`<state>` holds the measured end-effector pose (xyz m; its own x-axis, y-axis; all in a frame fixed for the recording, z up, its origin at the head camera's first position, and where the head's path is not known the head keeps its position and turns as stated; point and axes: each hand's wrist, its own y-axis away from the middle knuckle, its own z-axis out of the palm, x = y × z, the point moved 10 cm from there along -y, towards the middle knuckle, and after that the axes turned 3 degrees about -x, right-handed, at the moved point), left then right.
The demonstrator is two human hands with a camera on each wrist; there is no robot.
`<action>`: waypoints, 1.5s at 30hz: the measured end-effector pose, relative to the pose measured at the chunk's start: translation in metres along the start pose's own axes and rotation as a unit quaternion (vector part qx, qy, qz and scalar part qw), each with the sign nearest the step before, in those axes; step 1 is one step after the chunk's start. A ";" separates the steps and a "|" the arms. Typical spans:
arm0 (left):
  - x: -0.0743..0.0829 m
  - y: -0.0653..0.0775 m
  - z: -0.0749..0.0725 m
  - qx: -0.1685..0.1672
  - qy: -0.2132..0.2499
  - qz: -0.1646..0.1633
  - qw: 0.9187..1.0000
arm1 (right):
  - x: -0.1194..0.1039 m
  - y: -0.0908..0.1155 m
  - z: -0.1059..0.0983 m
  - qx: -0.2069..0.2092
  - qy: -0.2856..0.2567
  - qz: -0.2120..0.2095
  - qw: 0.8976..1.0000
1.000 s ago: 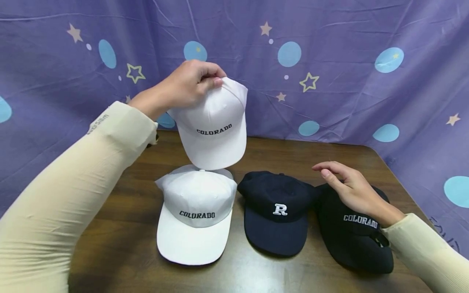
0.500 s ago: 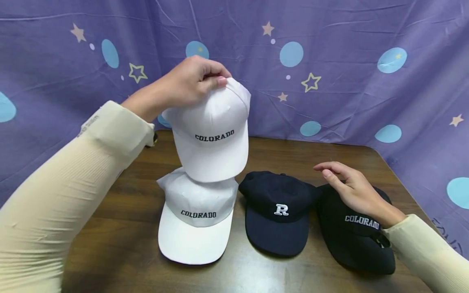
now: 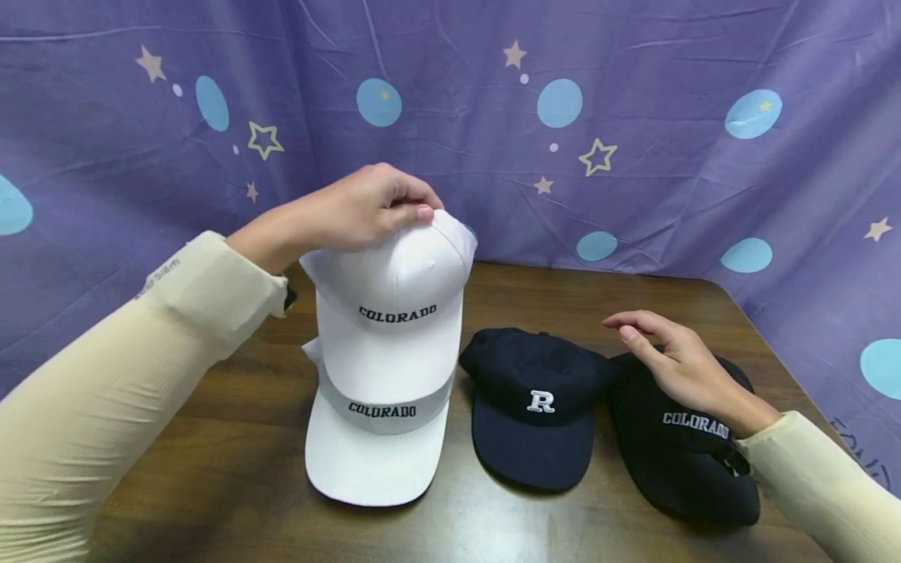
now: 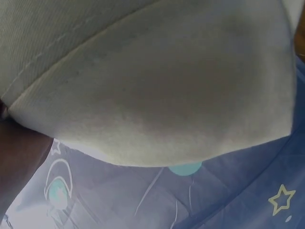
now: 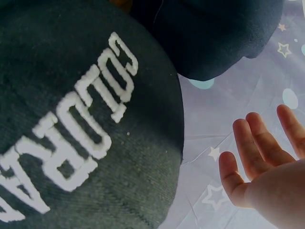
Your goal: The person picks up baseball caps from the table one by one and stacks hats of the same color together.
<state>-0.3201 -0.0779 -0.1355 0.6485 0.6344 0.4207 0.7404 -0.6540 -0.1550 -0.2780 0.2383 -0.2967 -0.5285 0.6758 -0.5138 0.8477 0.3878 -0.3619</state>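
Note:
My left hand [image 3: 366, 209] pinches the top of a white baseball cap [image 3: 394, 344] lettered COLORADO. That cap hangs brim down, overlapping the crown of a second white COLORADO cap [image 3: 376, 469] that lies on the table with its brim toward me. In the left wrist view the held cap's white crown [image 4: 157, 95] fills most of the picture. My right hand [image 3: 679, 367] is over a black COLORADO cap [image 3: 693, 469], fingers relaxed and holding nothing. In the right wrist view those fingers show apart from the black cap's crown [image 5: 143, 157].
A navy cap [image 3: 531, 453] with a white R lies between the white caps and the black one. All rest on a brown wooden table [image 3: 232, 469]. Behind it hangs a purple curtain [image 3: 450, 70] with stars and blue ovals.
My left hand has lowered the white cap toward the one on the table, and it now covers much of that cap's crown. The right hand has stayed in place.

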 end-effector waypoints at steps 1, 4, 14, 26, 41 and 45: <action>0.000 0.001 0.003 -0.004 0.000 0.002 1.000 | 0.000 0.000 0.000 0.000 0.000 0.000 1.000; 0.000 0.007 0.010 -0.015 0.011 0.005 1.000 | -0.001 0.000 0.000 -0.002 0.001 -0.007 1.000; -0.005 0.018 0.034 -0.040 0.040 0.005 0.998 | -0.003 -0.001 -0.003 0.004 0.003 -0.014 1.000; -0.005 0.034 0.049 -0.069 0.071 0.001 0.995 | -0.003 0.000 -0.002 -0.002 0.002 -0.009 1.000; -0.021 0.041 0.080 -0.070 0.026 0.017 0.997 | 0.001 0.000 0.001 -0.007 0.002 -0.004 1.000; -0.030 0.044 0.084 -0.043 -0.020 0.032 0.998 | 0.001 0.001 0.002 -0.009 0.003 -0.004 1.000</action>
<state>-0.2920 -0.0905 -0.2303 0.7013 0.6055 0.3763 0.6808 -0.7254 -0.1015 -0.2778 0.2383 -0.2992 -0.5349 0.6758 -0.5071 0.8443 0.4043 -0.3517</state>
